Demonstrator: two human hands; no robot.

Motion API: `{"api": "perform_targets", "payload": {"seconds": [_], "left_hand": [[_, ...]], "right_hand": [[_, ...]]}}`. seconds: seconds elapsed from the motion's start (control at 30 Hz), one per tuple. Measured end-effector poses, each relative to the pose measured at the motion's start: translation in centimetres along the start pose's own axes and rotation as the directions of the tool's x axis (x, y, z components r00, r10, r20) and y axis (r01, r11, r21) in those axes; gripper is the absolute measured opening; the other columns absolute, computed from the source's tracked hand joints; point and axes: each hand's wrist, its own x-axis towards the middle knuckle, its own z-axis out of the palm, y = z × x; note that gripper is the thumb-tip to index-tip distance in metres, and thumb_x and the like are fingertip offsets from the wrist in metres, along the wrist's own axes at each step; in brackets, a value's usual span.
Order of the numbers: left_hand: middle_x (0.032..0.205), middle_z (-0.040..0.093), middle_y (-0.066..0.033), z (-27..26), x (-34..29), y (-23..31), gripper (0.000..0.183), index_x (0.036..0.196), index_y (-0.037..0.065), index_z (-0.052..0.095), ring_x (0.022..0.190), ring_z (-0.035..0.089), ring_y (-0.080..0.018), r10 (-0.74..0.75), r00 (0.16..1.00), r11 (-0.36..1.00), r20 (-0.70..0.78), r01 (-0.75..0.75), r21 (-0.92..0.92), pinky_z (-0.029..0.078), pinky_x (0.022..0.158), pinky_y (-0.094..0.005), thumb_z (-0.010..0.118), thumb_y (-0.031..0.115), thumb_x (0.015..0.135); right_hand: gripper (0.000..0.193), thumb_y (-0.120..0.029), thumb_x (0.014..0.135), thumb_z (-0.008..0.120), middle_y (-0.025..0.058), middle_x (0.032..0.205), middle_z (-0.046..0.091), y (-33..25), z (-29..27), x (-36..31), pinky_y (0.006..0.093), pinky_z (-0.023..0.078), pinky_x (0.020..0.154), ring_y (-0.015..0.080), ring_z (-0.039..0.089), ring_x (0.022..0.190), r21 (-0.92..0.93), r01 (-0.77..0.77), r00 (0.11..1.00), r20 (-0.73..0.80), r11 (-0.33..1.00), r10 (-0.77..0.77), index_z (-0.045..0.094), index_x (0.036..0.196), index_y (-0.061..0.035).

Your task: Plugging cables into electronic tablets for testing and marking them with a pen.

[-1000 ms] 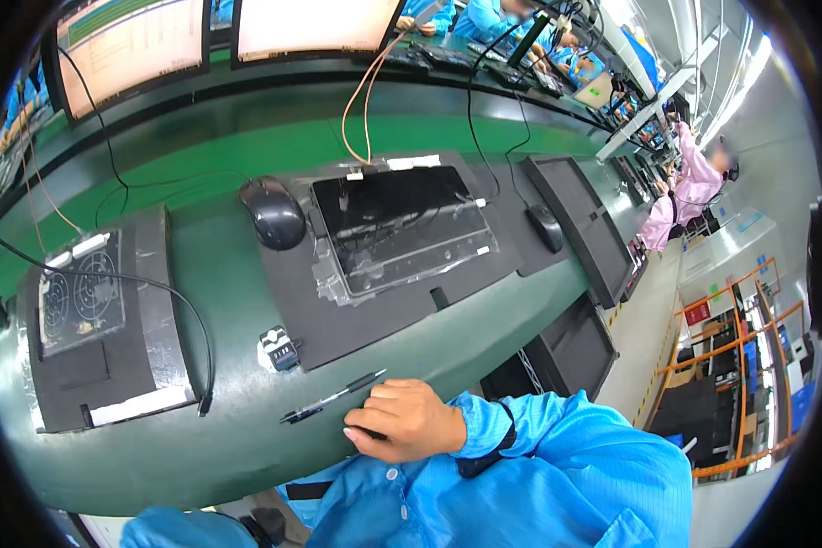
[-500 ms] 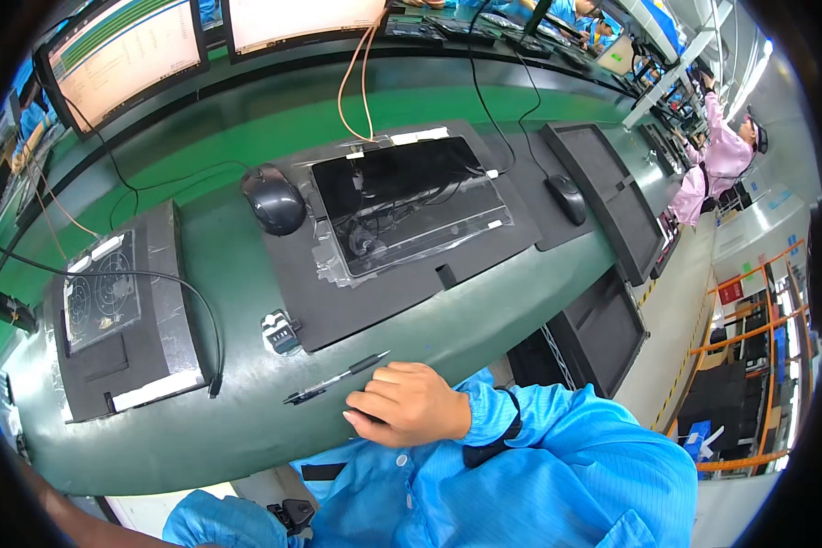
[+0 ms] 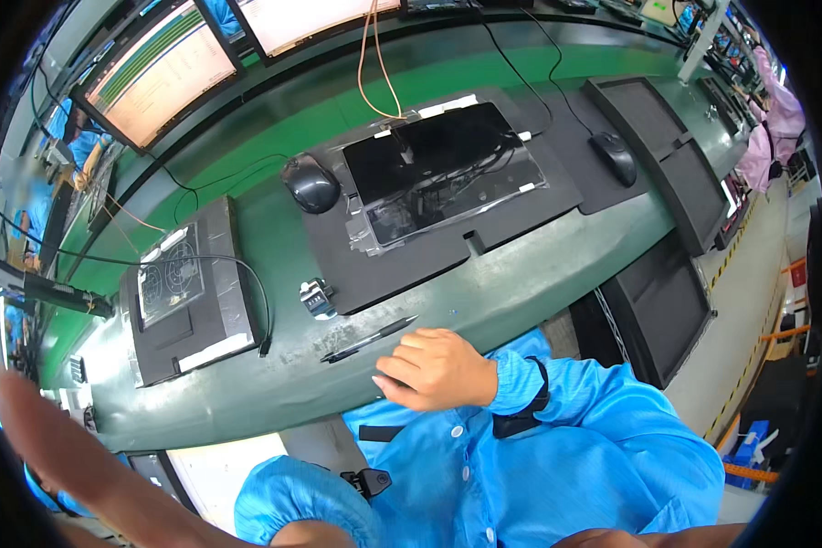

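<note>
Pen (image 3: 371,339), long axis diagonal, seemingly pointing upper right, right hand (image 3: 438,368) curled beside, cannot tell its hold

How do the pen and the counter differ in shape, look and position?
The pen is long and thin; the counter is short and blocky. The pen looks mostly dark, while the counter mixes silver and black. The pen lies nearer the right hand; the counter sits farther off, by the mat's corner. Both rest on the green table.
</note>
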Motion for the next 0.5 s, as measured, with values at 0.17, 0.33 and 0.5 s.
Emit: {"api": "perform_targets", "payload": {"seconds": [0.17,0.33,0.5], "left_hand": [[0.136,0.069,-0.0148,1.0,-0.6,0.3,0.036,0.132,0.005,0.072,0.135,0.061,-0.0255,-0.003,1.0,1.0,-0.019,0.004,0.03,0.047,0.114,-0.0443,0.064,0.032,0.112],[0.137,0.068,-0.0151,2.1,-0.7,0.0,0.036,0.133,0.004,0.072,0.136,0.06,-0.0257,-0.008,1.0,0.999,-0.013,0.009,0.036,0.047,0.115,-0.0441,0.064,0.031,0.111],[0.139,0.068,-0.0153,2.3,-0.5,0.1,0.036,0.134,0.003,0.071,0.136,0.06,-0.0259,-0.002,1.0,0.999,-0.007,0.002,0.035,0.047,0.116,-0.044,0.064,0.03,0.111]], "right_hand": [[0.015,-0.019,0.091,0.084,0.0009,0.074,0.059,0.7,-0.2,-0.8,0.037,0.05,0.062,0.0213,0.06,0.067,0.017,0.032,0.999,-0.004,0.999,-0.032,0.073,0.095,-0.0098],[0.015,-0.019,0.093,0.083,0.0014,0.073,0.057,0.6,-0.3,-0.8,0.037,0.05,0.064,0.0212,0.06,0.068,0.037,0.04,0.999,-0.007,0.999,-0.039,0.07,0.091,-0.0103],[0.017,-0.02,0.093,0.081,0.0028,0.074,0.059,0.4,-0.4,-0.7,0.0391,0.053,0.068,0.023,0.062,0.071,0.058,0.004,1.0,0.006,0.998,-0.004,0.068,0.087,-0.0104]]}}
